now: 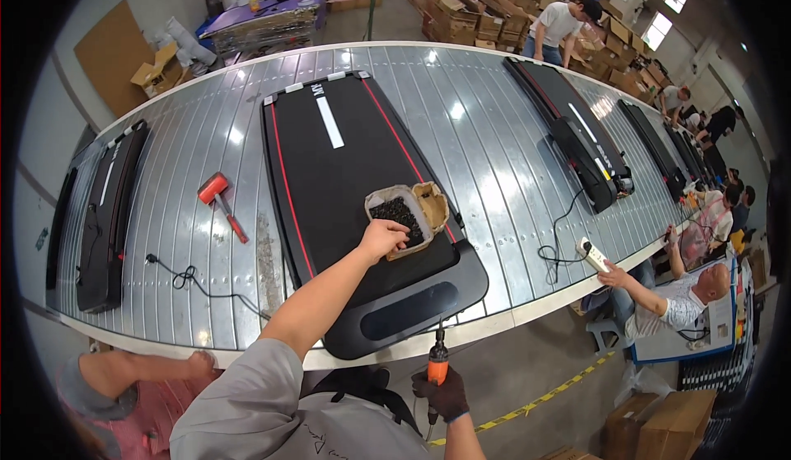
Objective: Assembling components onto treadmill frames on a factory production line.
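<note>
My left hand (383,237) reaches into a small cardboard box (381,203) full of black screws (399,213), with its fingers curled among them. The box rests on the black belt of a flat treadmill (334,159) with red side lines, lying on a ribbed metal conveyor (478,130). Down below the conveyor's near edge, my gloved right hand (442,396) grips an orange and black electric screwdriver (437,363), tip pointing up. A second, smaller cardboard box (432,201) leans against the first one.
A red-headed mallet (221,200) and a black power cord (185,277) lie left of the treadmill. More black treadmills (103,213) (577,134) lie on the conveyor. A seated person at right holds a white power strip (595,254). Another person's arm (148,368) rests at lower left.
</note>
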